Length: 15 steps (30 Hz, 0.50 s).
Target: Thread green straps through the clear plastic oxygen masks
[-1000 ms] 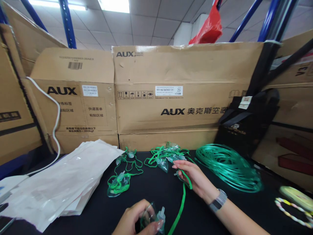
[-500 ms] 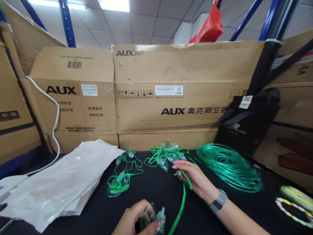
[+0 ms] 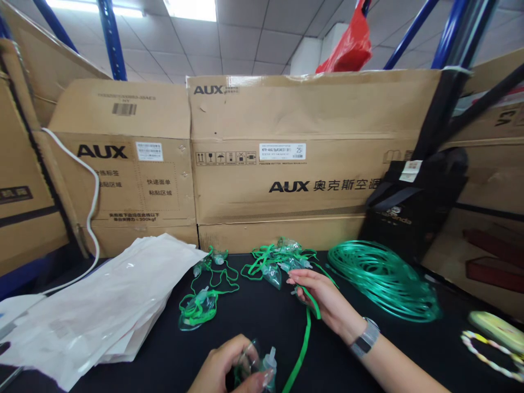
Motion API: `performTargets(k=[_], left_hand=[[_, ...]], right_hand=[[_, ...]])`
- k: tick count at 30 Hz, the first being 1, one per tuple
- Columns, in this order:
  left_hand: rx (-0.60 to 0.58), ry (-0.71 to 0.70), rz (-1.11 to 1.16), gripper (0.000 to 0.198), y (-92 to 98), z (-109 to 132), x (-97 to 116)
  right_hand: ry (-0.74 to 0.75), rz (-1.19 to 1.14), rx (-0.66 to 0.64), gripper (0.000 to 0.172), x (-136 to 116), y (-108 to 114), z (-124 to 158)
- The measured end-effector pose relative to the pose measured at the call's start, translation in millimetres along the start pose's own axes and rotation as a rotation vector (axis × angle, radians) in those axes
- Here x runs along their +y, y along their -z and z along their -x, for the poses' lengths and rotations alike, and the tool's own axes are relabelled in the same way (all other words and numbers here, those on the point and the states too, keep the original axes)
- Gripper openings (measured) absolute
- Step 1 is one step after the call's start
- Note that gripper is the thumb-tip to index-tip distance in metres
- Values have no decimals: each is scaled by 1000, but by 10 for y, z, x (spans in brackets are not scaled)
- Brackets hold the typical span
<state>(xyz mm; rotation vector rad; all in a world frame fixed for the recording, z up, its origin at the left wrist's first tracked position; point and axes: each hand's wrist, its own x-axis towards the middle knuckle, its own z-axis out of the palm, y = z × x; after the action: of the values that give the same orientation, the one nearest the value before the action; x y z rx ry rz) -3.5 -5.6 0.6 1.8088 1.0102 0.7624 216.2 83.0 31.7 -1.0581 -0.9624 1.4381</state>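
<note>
My left hand is closed round a clear plastic mask with a white connector at the bottom edge of the view. A green elastic strap runs up from that mask to my right hand, whose fingers are curled round it; a watch sits on that wrist. Just beyond my right hand lies a tangle of several clear masks with green straps. Another mask with its strap lies to the left on the black table.
A stack of white paper pouches covers the table's left. A coil of green tubing lies right. Large AUX cardboard boxes wall the back, a black bag leans at right, a white cable hangs left.
My right hand has shifted very slightly toward the mask pile with the strap. My left hand keeps still on its mask.
</note>
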Motion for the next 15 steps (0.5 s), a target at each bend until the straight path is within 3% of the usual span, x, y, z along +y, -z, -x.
performTargets(k=[15], left_hand=[[31,-1,-40,32,-10,-1,2]], right_hand=[[51,82,-15,13,51,-18,-2]])
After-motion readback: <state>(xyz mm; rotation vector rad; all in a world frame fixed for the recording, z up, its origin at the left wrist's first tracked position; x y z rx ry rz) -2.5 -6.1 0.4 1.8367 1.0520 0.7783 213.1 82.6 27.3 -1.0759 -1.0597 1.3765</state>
